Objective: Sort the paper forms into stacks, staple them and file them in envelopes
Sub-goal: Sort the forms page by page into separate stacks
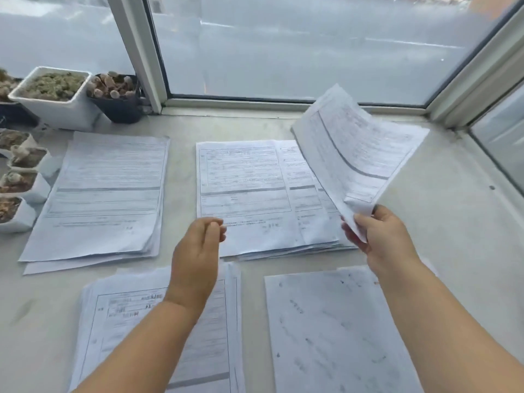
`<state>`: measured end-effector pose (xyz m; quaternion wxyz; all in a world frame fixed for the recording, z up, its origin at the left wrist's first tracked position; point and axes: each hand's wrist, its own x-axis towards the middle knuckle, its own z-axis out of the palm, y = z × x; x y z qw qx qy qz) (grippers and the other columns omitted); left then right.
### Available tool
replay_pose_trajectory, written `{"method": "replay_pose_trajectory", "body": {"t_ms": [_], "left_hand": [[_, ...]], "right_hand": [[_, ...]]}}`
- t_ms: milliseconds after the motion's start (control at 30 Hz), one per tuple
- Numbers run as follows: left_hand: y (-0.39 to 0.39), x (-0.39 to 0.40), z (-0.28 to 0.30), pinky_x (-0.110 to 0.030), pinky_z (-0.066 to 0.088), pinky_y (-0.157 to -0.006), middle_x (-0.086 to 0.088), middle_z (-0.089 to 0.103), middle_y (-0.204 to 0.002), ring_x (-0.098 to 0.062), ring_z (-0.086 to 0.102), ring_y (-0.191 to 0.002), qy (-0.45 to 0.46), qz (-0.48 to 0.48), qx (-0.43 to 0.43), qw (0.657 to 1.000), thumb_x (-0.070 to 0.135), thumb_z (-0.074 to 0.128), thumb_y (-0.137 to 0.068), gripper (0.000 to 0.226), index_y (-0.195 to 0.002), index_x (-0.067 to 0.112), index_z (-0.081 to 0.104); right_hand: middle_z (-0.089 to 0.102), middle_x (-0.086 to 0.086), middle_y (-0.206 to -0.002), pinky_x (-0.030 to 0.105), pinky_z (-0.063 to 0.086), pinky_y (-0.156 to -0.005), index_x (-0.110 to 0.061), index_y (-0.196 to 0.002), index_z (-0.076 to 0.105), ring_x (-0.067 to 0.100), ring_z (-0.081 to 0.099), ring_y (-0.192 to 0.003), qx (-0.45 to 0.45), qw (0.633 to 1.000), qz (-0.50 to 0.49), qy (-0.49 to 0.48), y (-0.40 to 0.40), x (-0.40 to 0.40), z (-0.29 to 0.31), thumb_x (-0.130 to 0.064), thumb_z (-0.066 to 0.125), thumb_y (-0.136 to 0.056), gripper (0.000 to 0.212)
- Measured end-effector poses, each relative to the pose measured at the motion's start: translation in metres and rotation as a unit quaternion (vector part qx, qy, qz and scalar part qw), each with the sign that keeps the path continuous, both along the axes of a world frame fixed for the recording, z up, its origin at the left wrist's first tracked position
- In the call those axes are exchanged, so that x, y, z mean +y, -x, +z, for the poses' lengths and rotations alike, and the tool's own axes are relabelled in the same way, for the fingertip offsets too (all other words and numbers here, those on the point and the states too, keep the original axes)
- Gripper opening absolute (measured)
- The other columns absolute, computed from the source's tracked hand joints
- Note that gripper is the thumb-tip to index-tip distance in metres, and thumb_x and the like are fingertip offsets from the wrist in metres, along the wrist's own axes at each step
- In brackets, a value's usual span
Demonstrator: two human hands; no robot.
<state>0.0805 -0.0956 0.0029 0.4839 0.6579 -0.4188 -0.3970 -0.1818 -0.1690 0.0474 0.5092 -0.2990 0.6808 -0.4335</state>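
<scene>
Several stacks of printed paper forms lie on a pale sill. One stack [99, 194] is at the far left, a wider stack [255, 194] sits in the middle, another stack [127, 330] lies near left under my left forearm, and a face-down sheet pile [334, 330] lies near right. My right hand [380, 236] pinches the lower corner of a few lifted forms [354, 154], which curve up over the middle stack's right side. My left hand [198, 251] hovers over the middle stack's near edge, fingers loosely curled, holding nothing.
Small white and dark pots [56, 95] with succulents line the left edge and back left corner. Window frames [136, 52] and glass close off the back and right side. Bare sill [453, 222] lies to the right of the stacks.
</scene>
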Motion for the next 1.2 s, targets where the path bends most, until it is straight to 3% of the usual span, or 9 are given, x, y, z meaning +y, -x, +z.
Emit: {"method": "replay_pose_trajectory", "body": {"t_ms": [100, 233, 333, 400, 533, 633, 767, 1033, 1200], "left_hand": [[-0.012, -0.037, 0.007, -0.038, 0.053, -0.083, -0.011, 0.072, -0.1, -0.026, 0.07, -0.095, -0.124, 0.032, 0.241, 0.962, 0.059, 0.033, -0.097, 0.053, -0.111, 0.017, 0.062], [-0.035, -0.063, 0.009, -0.043, 0.053, -0.083, -0.013, 0.072, -0.109, -0.03, 0.069, -0.1, -0.196, -0.017, 0.355, 0.914, 0.074, 0.027, -0.086, 0.078, -0.118, 0.012, 0.061], [-0.045, -0.069, -0.002, -0.036, 0.053, -0.079, -0.008, 0.072, -0.109, -0.021, 0.07, -0.092, -0.188, -0.027, 0.221, 0.957, 0.043, 0.063, -0.086, 0.037, -0.109, 0.016, 0.066], [-0.05, -0.069, -0.014, -0.033, 0.054, -0.076, -0.009, 0.073, -0.104, -0.02, 0.07, -0.088, -0.18, -0.014, 0.099, 0.979, 0.016, 0.072, -0.079, 0.02, -0.099, 0.017, 0.068], [-0.05, -0.063, -0.028, -0.04, 0.055, -0.086, 0.002, 0.076, -0.089, -0.022, 0.071, -0.088, -0.188, -0.01, 0.029, 0.982, 0.023, 0.068, -0.069, 0.021, -0.089, 0.022, 0.071], [-0.048, -0.061, -0.034, -0.035, 0.056, -0.083, 0.005, 0.076, -0.087, -0.019, 0.072, -0.086, -0.162, 0.011, 0.064, 0.985, 0.007, 0.065, -0.088, 0.014, -0.094, 0.019, 0.069], [-0.048, -0.063, -0.034, -0.019, 0.057, -0.062, 0.007, 0.076, -0.083, -0.008, 0.072, -0.074, -0.131, 0.048, 0.121, 0.983, 0.003, 0.055, -0.094, 0.019, -0.095, 0.018, 0.067], [-0.055, -0.069, -0.043, -0.018, 0.057, -0.065, 0.006, 0.075, -0.081, -0.007, 0.071, -0.073, -0.096, 0.082, 0.124, 0.984, 0.003, 0.057, -0.093, 0.017, -0.093, 0.017, 0.066], [-0.057, -0.072, -0.047, -0.019, 0.057, -0.066, 0.009, 0.073, -0.071, -0.006, 0.068, -0.069, -0.087, 0.089, 0.113, 0.986, 0.008, 0.06, -0.094, 0.011, -0.089, 0.018, 0.062]], "right_hand": [[0.072, -0.004, -0.078, 0.021, 0.054, -0.059, -0.02, -0.088, 0.066, 0.014, 0.066, -0.07, 0.031, 0.998, 0.054, 0.018, -0.02, -0.013, -0.013, 0.008, 0.049, -0.091, 0.032], [0.075, 0.008, -0.095, 0.039, 0.052, -0.081, -0.015, -0.096, 0.067, 0.026, 0.068, -0.087, 0.058, 0.987, 0.15, 0.007, -0.039, -0.017, -0.031, 0.006, 0.051, -0.091, 0.027], [0.076, 0.008, -0.096, 0.046, 0.052, -0.077, -0.016, -0.101, 0.069, 0.032, 0.07, -0.089, 0.052, 0.974, 0.217, -0.035, -0.045, -0.02, -0.045, 0.0, 0.051, -0.092, 0.026], [0.075, 0.004, -0.092, 0.036, 0.049, -0.071, -0.015, -0.101, 0.07, 0.023, 0.068, -0.081, 0.036, 0.964, 0.254, -0.064, -0.047, -0.024, -0.05, -0.007, 0.053, -0.095, 0.021], [0.068, -0.001, -0.074, 0.017, 0.047, -0.054, -0.008, -0.089, 0.071, 0.01, 0.059, -0.061, 0.024, 0.958, 0.268, -0.101, -0.044, -0.033, -0.055, -0.009, 0.058, -0.095, 0.014], [0.06, -0.002, -0.068, 0.017, 0.043, -0.053, -0.011, -0.08, 0.069, 0.013, 0.05, -0.06, 0.055, 0.956, 0.27, -0.104, -0.041, -0.039, -0.057, -0.014, 0.065, -0.091, 0.013], [0.053, 0.001, -0.068, 0.018, 0.049, -0.057, -0.013, -0.07, 0.057, 0.013, 0.05, -0.061, 0.049, 0.957, 0.271, -0.091, -0.042, -0.05, -0.055, -0.016, 0.071, -0.086, 0.022], [0.049, 0.005, -0.073, 0.019, 0.047, -0.054, -0.017, -0.069, 0.049, 0.014, 0.05, -0.065, 0.052, 0.949, 0.297, -0.094, -0.045, -0.058, -0.062, -0.022, 0.074, -0.085, 0.03], [0.059, 0.006, -0.076, 0.022, 0.047, -0.055, -0.018, -0.066, 0.055, 0.014, 0.055, -0.061, 0.014, 0.957, 0.274, -0.092, -0.046, -0.062, -0.065, -0.019, 0.074, -0.085, 0.027]]}}
